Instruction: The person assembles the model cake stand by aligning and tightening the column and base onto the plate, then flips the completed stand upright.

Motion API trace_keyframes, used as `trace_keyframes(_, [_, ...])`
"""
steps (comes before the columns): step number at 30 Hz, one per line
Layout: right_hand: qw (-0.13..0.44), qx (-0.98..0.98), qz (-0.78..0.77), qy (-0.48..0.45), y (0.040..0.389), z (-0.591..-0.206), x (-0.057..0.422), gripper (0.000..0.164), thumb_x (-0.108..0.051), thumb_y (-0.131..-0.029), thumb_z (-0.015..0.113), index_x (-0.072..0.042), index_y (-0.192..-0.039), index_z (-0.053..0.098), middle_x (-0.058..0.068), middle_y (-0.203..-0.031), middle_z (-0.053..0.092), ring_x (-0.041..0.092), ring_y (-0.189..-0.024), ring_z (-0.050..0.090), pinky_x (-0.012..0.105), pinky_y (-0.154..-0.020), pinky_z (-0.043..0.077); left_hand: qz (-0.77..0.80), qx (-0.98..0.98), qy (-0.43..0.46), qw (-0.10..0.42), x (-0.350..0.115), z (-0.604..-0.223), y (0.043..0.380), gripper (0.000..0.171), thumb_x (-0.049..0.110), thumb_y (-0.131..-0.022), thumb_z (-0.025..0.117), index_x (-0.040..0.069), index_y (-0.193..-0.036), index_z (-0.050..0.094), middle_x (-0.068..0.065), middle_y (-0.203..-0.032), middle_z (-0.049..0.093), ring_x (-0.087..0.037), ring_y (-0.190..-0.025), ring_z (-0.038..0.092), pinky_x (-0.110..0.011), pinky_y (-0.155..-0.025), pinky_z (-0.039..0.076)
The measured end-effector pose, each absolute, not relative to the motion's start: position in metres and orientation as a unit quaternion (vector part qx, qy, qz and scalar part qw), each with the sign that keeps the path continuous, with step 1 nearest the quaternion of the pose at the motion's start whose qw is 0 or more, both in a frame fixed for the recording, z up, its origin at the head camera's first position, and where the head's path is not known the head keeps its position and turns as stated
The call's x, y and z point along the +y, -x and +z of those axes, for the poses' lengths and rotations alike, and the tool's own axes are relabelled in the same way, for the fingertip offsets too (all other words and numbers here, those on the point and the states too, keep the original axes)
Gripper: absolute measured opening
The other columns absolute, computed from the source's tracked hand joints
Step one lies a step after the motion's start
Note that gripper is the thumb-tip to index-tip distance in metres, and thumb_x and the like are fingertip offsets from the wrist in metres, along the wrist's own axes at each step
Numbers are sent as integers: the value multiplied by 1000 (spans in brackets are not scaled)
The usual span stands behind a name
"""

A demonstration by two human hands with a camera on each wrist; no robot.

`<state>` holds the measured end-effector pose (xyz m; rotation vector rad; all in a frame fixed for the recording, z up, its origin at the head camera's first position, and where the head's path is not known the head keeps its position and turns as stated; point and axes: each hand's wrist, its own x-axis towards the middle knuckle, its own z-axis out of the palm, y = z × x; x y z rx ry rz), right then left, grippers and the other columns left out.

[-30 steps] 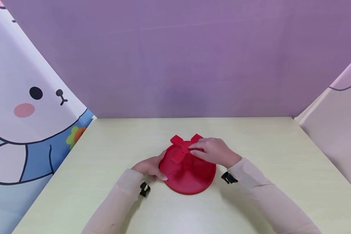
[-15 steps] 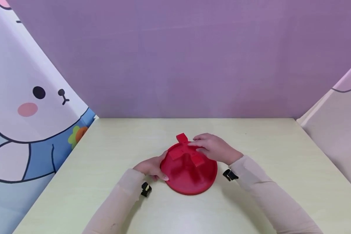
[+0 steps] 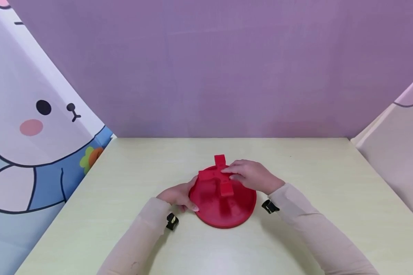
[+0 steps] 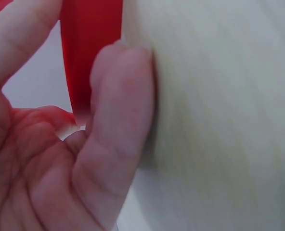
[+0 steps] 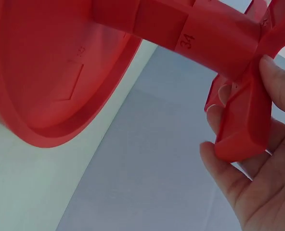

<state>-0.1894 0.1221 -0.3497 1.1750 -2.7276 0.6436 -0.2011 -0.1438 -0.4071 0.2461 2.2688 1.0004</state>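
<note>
The left hand (image 3: 179,195) grips the red plate (image 3: 223,218); above the plate, the right hand (image 3: 251,175) pinches the cross (image 3: 218,175), likely light, hard, easiest held by its arms (image 5: 246,122).

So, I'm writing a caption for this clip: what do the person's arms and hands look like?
The left hand and right hand are bare, without gloves. Long, pale beige sleeves cover the forearms. A small black fitting sits by each wrist; the left fitting shows a pale yellow patch, the right fitting doesn't.
</note>
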Motion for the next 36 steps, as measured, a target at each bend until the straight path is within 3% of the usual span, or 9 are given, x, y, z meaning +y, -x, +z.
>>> trace_keyframes(9, [108,-901,177,-381,187,-357,120,36,-5,-82,74,-7,-118,69,8,-104,66,21,-92,64,32,-72,56,377,866,-87,318,-144,-407,203,113,11,-72,84,16,-155,8,-12,-125,46,-23,-66,56,-31,-59,51])
trace_keyframes(23, [144,-917,141,-345,182,-363,109,39,-14,-80,78,-8,-117,69,5,-90,65,13,-72,60,24,-59,52,368,870,-89,315,-146,-408,206,113,13,-72,84,16,-155,9,-12,-124,46,-24,-68,57,-32,-59,52])
trace_keyframes(30, [140,-924,157,-320,179,-361,103,36,-19,-82,75,-9,-117,70,5,-98,70,16,-79,65,28,-62,55,362,874,-85,313,-148,-408,205,113,15,-72,84,16,-155,8,-11,-119,48,-22,-65,55,-31,-59,51])
trace_keyframes(33, [166,-923,174,-299,181,-358,105,29,-21,-84,74,-10,-111,72,3,-94,70,16,-78,65,30,-61,55,363,874,-86,312,-147,-407,205,112,14,-73,83,14,-155,8,-11,-114,50,-22,-63,55,-31,-58,50])
trace_keyframes(36, [203,-915,203,-284,187,-356,110,25,-11,-85,72,-8,-109,72,7,-99,70,23,-89,65,36,-68,56,363,874,-87,311,-147,-407,204,111,14,-73,83,13,-155,8,-10,-111,51,-22,-63,55,-31,-59,51])
